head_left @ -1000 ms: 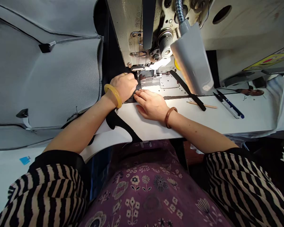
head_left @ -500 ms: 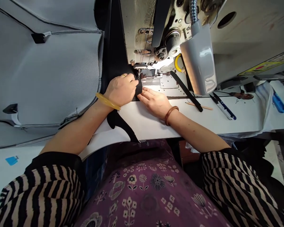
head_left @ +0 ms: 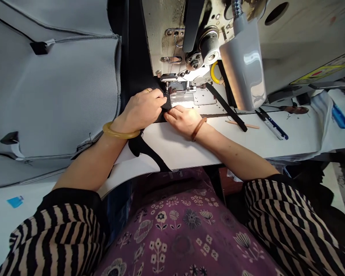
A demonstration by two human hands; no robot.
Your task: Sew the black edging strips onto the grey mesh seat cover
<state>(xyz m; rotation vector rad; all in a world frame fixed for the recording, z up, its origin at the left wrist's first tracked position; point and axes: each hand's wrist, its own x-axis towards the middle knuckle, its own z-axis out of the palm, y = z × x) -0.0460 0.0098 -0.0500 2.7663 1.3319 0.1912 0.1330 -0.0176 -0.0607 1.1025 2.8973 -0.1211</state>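
My left hand [head_left: 142, 110] presses a black fabric band [head_left: 168, 102] down beside the presser foot [head_left: 167, 79] of an industrial sewing machine [head_left: 172, 38], its fingers bent over the band. My right hand [head_left: 182, 120] lies nearly flat on the white work table [head_left: 172, 147], fingertips against the band's near end. A black strap [head_left: 225, 107] runs diagonally from the needle plate [head_left: 204, 97] across the table. A wide black edge strip [head_left: 136, 50] runs up along the grey perforated panel [head_left: 60, 92], and its far part lies under the machine. The needle is hidden.
A grey machine lamp [head_left: 243, 65] hangs above the plate. To the right lie a pencil [head_left: 243, 125] and thread snips [head_left: 271, 124]. A black fabric tail [head_left: 140, 147] hangs over the table's front edge. The grey panel covers the area left of the machine.
My right hand has slid closer to the presser foot, and my left wrist has turned slightly. The view has tilted, so the machine sits higher and further left.
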